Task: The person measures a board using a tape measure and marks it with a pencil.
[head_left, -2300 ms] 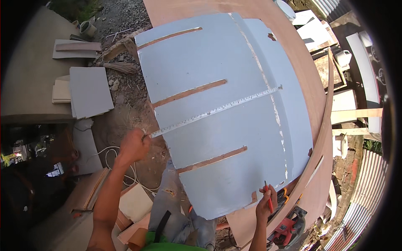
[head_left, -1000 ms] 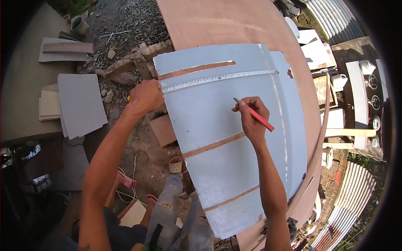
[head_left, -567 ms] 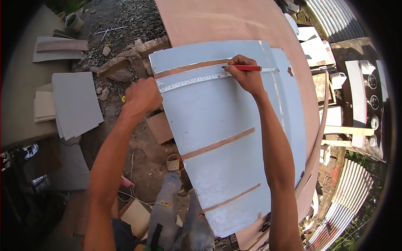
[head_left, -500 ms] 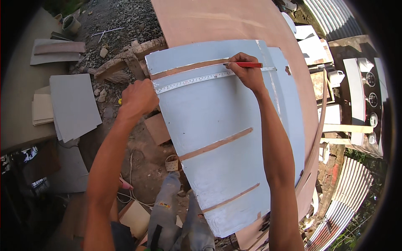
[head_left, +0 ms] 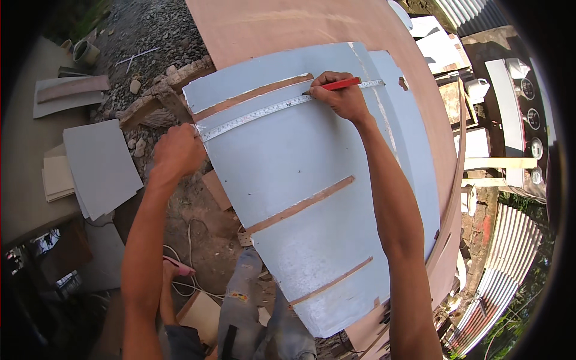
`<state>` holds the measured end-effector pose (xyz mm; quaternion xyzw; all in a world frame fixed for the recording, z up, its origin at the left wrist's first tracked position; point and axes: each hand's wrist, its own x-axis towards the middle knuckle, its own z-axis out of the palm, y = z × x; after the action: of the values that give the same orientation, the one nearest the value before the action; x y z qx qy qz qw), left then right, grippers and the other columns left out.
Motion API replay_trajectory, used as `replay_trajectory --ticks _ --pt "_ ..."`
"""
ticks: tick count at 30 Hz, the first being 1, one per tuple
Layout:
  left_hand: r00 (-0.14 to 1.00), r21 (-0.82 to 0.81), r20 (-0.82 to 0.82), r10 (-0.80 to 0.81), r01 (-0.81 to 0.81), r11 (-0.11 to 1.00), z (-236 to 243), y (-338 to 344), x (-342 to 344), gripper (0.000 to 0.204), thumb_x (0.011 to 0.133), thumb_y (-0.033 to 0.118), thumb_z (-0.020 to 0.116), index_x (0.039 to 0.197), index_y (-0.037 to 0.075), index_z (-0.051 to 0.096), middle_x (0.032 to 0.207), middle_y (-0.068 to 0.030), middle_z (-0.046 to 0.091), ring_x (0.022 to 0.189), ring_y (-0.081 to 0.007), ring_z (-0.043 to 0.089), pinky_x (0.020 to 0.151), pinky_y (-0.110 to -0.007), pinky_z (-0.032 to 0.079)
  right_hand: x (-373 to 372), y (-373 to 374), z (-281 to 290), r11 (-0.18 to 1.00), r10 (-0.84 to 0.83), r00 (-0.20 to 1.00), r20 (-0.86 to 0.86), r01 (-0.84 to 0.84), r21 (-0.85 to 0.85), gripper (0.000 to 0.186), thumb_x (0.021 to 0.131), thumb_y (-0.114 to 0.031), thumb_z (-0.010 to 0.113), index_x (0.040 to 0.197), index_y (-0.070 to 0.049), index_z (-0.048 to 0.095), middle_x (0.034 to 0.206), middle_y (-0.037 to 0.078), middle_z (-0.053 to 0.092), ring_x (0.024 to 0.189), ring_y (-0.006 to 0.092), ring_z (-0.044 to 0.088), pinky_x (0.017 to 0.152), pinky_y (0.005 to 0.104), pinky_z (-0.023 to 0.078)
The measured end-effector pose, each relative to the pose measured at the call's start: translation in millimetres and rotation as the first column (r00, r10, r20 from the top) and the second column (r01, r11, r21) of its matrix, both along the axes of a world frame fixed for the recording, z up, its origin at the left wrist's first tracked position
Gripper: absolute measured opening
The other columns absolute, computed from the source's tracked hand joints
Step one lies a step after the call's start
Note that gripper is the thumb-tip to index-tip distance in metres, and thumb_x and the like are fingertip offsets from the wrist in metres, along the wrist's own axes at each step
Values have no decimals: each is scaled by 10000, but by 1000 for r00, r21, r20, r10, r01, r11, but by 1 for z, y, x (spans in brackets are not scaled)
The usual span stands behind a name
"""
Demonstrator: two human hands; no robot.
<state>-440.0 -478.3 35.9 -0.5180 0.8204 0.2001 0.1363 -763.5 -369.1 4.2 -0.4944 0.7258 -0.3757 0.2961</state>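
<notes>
Red pencil (head_left: 345, 84) is pinched by the fingers of the right hand (head_left: 341, 99), above the white tape measure (head_left: 258, 113); fingers of the left hand (head_left: 179, 150) curl round its left end, beside the pale-blue panel (head_left: 288, 144) that spreads beneath the right fingers

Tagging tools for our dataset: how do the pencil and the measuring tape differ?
The pencil is red; the measuring tape is white with dark markings. The pencil is short; the measuring tape stretches across the blue panel. The right hand holds the pencil; the left hand, the measuring tape.
</notes>
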Motion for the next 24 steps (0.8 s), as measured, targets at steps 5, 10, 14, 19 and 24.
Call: replay_trajectory --ticks 5,10,14,19,24 --pt "998 28 60 -32 31 999 -3 -5 4 317 850 210 520 1012 -17 672 1081 -253 656 1013 -437 622 879 -496 499 -2 -2 0 999 37 999 4 -37 -30 158 790 -180 694 822 -25 703 750 4 667 715 77 563 694 239 463" --pt "1000 24 2 -26 26 999 -1 -3 2 309 835 197 520 967 -31 680 1019 -273 665 971 -454 628 860 -507 499 0 -1 -3 998 0 1000 15 1 -65 135 753 -155 686 735 -26 650 671 15 622 655 96 520 662 263 452" --pt "999 18 -28 -44 45 999 -7 -4 5 304 835 199 521 942 -33 685 987 -277 668 940 -458 634 844 -507 504 -1 0 -4 996 24 1000 1 -24 -85 131 744 -158 682 726 -33 651 666 23 615 645 110 513 661 271 452" --pt "997 -43 -67 -41 38 998 -8 -2 7 248 849 191 583 874 -36 678 894 -279 659 882 -450 626 794 -513 491 3 0 0 999 3 1000 4 -2 -36 152 739 -186 670 722 -36 651 671 36 614 637 141 513 676 280 458" --pt "995 -60 -83 -56 51 997 -9 -3 7 246 850 196 592 868 -37 671 890 -279 657 884 -452 623 790 -509 490 0 0 1 999 32 999 -14 -33 -39 155 736 -189 666 730 -35 654 690 52 626 642 158 533 682 283 463"
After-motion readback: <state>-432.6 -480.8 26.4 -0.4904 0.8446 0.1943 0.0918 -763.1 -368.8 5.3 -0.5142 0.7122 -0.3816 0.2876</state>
